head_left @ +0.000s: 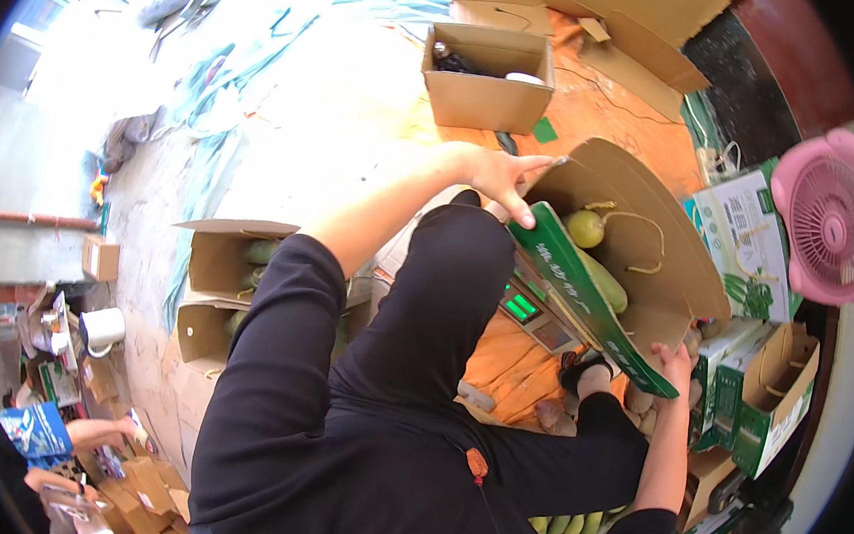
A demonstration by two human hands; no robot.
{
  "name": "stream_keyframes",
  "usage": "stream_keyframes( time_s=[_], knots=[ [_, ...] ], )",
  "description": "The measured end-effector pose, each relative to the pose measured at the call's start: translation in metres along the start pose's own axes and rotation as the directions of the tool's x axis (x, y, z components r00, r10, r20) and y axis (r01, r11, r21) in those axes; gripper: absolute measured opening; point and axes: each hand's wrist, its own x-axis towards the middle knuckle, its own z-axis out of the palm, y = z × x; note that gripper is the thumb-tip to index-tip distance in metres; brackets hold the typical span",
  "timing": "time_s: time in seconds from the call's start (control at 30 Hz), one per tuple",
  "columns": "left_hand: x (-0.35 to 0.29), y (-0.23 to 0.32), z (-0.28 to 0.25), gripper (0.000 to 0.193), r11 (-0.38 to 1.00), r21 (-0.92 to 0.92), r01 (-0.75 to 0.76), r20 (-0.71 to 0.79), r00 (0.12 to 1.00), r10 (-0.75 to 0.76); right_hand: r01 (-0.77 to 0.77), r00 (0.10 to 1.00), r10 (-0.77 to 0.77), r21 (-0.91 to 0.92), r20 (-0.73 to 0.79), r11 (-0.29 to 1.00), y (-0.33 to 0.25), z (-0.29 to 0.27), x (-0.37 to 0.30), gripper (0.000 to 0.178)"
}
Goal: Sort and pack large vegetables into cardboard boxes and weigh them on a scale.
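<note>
Open green carton (595,300) tilted, mangoes (589,245) inside.

Strong daylight floods in from eleven o'clock, washing out the floor there; fisheye bending and dark corners ring the edges.
</note>
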Motion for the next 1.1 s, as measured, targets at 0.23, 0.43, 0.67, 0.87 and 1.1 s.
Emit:
stream_keyframes(
  time_s=[0.23, 0.43, 0.67, 0.87, 1.1],
  knots=[
    [-0.004, -0.011, 0.009, 0.13, 0.926, -0.376, 0.012, -0.005, 1.0, -0.015, -0.109, 0.993, 0.114, 0.255, -0.006, 0.961, -0.013, 0.017, -0.011, 0.024],
    [-0.01, 0.004, 0.013, 0.124, 0.9, -0.436, 0.003, -0.054, 0.998, -0.03, -0.07, 0.997, 0.077, 0.242, -0.019, 0.968, -0.013, 0.001, -0.01, 0.018],
    [-0.031, -0.015, 0.013, 0.116, 0.785, -0.609, -0.117, -0.234, 0.972, -0.036, -0.028, 1.0, 0.022, 0.339, 0.022, 0.94, -0.073, 0.027, -0.021, 0.012],
    [-0.101, -0.019, -0.023, 0.105, 0.781, -0.596, -0.184, -0.366, 0.929, -0.061, 0.117, 0.99, -0.129, 0.172, 0.057, 0.978, -0.154, 0.07, -0.032, 0.012],
    [-0.225, -0.041, -0.062, 0.114, 0.816, -0.535, -0.217, -0.564, 0.811, -0.154, 0.166, 0.942, -0.207, 0.169, 0.263, 0.972, -0.235, 0.176, -0.04, 0.017]
  ],
)
